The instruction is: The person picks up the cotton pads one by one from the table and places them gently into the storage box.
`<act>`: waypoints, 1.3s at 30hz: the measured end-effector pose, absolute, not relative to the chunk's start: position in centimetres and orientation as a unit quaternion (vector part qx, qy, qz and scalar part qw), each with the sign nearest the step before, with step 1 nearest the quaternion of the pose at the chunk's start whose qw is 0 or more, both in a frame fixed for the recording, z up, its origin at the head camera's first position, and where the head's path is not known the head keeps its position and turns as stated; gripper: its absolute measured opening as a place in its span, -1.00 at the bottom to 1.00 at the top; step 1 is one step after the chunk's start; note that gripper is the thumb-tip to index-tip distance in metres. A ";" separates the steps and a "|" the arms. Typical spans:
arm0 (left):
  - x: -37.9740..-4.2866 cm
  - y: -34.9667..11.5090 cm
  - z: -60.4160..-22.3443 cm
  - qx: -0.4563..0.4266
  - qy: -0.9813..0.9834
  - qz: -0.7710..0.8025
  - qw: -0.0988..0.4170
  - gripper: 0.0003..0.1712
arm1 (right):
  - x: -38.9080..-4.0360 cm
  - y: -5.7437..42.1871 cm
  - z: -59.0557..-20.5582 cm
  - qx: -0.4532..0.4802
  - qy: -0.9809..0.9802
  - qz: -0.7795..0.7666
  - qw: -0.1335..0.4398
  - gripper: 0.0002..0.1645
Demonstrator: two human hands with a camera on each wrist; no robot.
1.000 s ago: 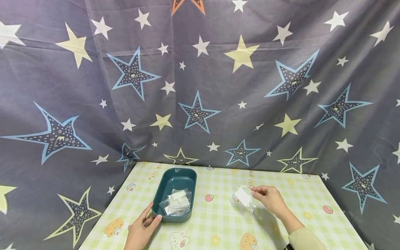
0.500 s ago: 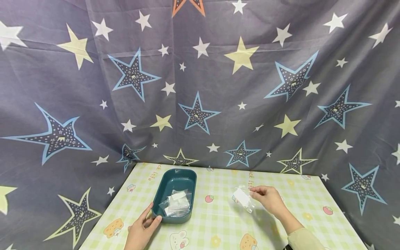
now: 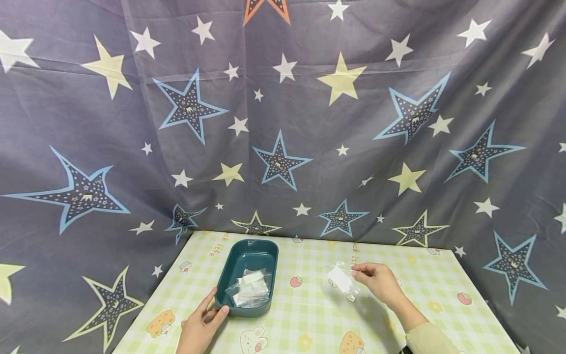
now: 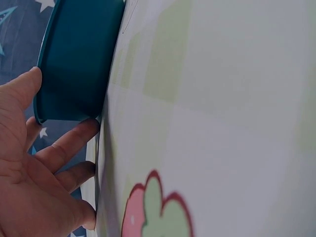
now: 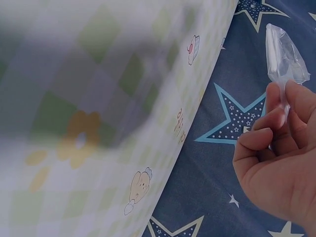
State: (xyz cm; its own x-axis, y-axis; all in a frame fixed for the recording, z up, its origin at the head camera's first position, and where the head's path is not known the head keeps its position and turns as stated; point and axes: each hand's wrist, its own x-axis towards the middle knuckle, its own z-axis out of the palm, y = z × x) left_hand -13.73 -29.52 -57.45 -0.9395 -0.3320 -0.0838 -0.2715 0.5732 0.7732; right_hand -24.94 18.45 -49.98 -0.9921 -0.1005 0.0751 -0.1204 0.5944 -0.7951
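A dark teal rectangular tray (image 3: 247,311) sits on the left part of the table, with several small clear plastic packets (image 3: 252,287) holding white contents heaped in its near half. My left hand (image 3: 200,325) rests against the tray's near left corner, thumb on the front side and fingers spread along the left side and low by the base. To the right, my right hand (image 3: 381,284) pinches a clear plastic packet (image 3: 341,279) by its edge between thumb and fingers. A flat white piece shows inside that packet, which is held above the tablecloth, its shadow below.
The table (image 3: 305,314) wears a green-and-white checked cloth printed with cartoon figures. Behind it and at both sides hangs a dark grey curtain (image 3: 283,113) with stars, meeting the table's back edge.
My right hand and its packet have shifted slightly to the left. The left hand, tray and packets inside it look unmoved.
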 end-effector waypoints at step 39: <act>-13.8 -29.6 -57.7 0.167 -0.888 -0.427 0.039 0.01 | -24.7 16.1 -48.7 0.087 -0.871 0.482 0.011 -0.78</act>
